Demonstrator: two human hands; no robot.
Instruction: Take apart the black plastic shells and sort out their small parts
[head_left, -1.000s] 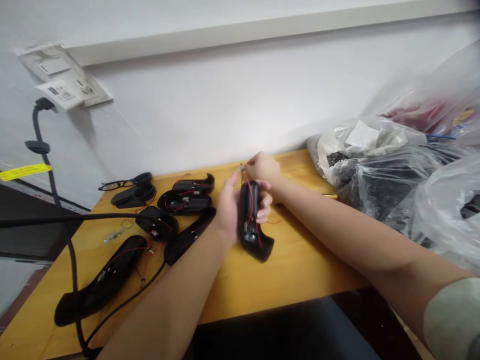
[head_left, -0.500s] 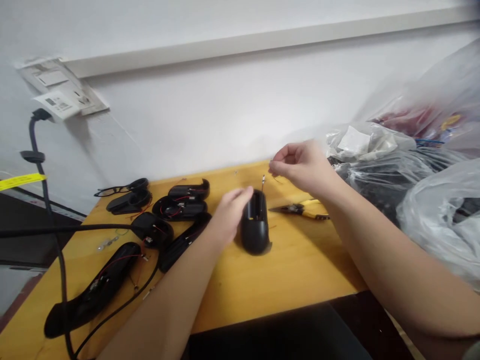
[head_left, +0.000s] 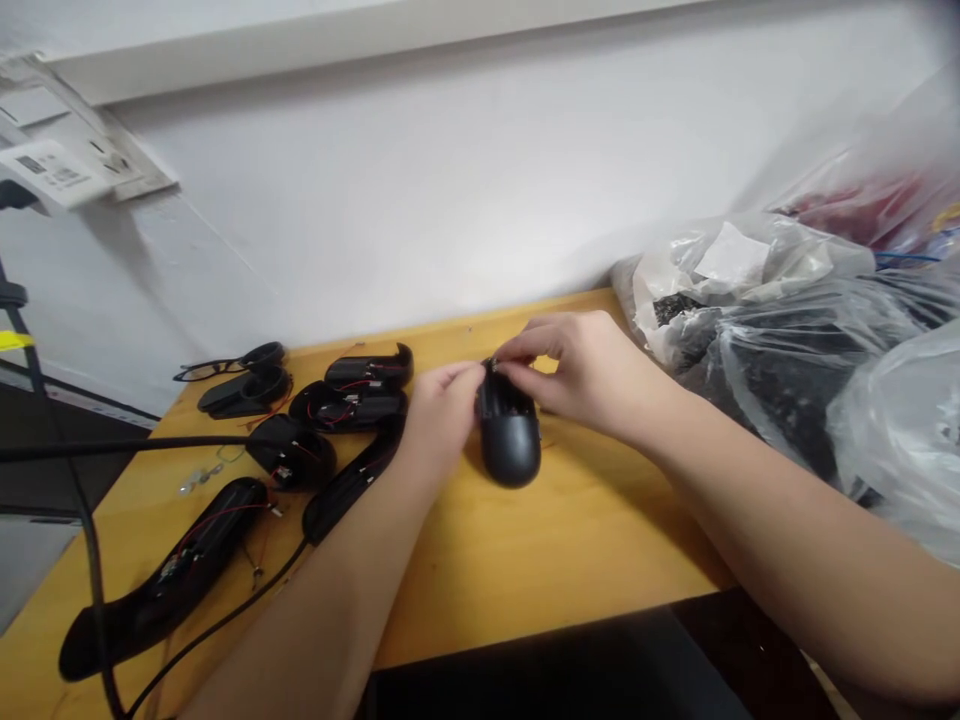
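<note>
A black plastic housing with a rounded near end and an open cavity stands on the yellow wooden table. My left hand is closed on its left side, thumb at the far upper edge. Over the far end, my right hand has thumb and fingers pinched at a tiny light-coloured part; it is too small to name. The right hand hides part of the cavity. Left of my hands lie several similar black housings with thin red wires.
A long black housing lies at the table's left, crossed by a black cable. Glasses rest at the back left. Plastic bags crowd the right side. A white wall with a socket stands behind.
My right hand has come down and left from above the table to the housing's far end. My left hand stays at the housing. The pliers are now hidden behind my right arm.
</note>
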